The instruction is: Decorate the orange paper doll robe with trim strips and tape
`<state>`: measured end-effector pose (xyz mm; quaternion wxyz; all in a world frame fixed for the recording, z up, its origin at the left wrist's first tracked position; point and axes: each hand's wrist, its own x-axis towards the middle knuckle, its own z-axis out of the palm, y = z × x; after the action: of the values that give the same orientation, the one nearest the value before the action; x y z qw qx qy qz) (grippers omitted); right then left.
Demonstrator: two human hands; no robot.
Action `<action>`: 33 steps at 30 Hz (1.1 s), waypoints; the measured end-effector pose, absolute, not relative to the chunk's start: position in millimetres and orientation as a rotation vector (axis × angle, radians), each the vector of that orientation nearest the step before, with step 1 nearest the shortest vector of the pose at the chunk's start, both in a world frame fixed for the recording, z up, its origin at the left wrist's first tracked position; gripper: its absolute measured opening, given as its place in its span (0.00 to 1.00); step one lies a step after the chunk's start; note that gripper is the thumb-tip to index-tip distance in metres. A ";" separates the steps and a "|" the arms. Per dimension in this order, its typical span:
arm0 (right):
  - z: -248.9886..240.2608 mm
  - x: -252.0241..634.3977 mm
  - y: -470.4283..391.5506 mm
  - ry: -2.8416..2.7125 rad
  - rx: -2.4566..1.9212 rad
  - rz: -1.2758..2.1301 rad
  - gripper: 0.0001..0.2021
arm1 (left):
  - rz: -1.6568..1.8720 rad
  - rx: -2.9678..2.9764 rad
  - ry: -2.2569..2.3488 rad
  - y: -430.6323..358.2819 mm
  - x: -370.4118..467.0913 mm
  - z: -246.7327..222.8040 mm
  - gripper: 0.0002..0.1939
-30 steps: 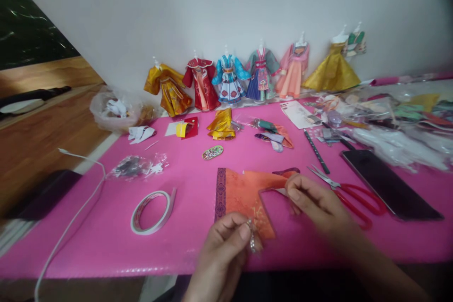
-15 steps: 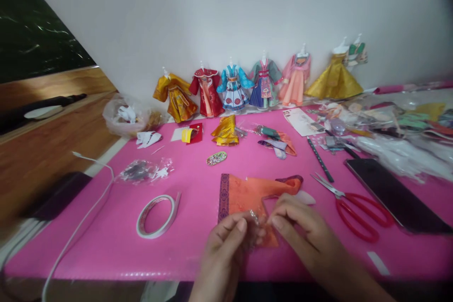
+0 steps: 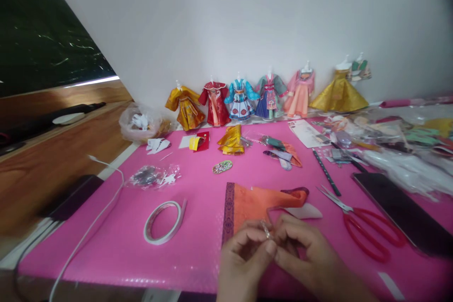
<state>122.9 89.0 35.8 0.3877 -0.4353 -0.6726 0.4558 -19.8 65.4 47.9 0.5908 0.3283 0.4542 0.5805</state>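
My left hand [image 3: 246, 255] and my right hand [image 3: 302, 252] meet at the front of the table, fingertips pinched together. Between them is a small, shiny, clear-looking piece [image 3: 266, 230], too small to name. Just behind my fingers lies an orange doll garment [image 3: 249, 200] with a dark purple patterned border; my hands hide its lower part. A pale, rounded piece [image 3: 306, 211] is beside it. To the right rest red-handled scissors [image 3: 366, 229], blades apart. A roll of white double-sided tape [image 3: 146, 231] is on the left.
Dressed doll forms, including a blue dress [image 3: 240, 99], lean along the wall. A phone [image 3: 399, 212], a dark pencil [image 3: 326, 172] and plastic bags [image 3: 399, 165] cover the right side. A white cable [image 3: 94, 226] crosses the left edge. A glittery hair clip [image 3: 222, 166] lies mid-table.
My hands have come together, the fingertips now meeting around the small shiny piece. The whole view has shifted slightly, so the table appears lower and farther right.
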 end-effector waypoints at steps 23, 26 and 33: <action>54.0 156.0 95.5 -1.884 -1.193 1.302 0.15 | 1.598 0.434 0.965 87.1 -56.6 72.8 0.15; 60.8 169.8 97.2 -2.051 -1.059 1.355 0.21 | 1.477 0.483 0.949 85.0 -56.6 68.4 0.15; 64.0 164.3 95.4 -1.958 -1.117 1.349 0.10 | 1.117 0.785 0.941 69.0 -45.5 58.1 0.14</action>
<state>164.3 95.4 64.0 0.2546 -0.4114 -0.7207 0.4966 -45.5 69.0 58.1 0.6756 0.3491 0.4185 0.4966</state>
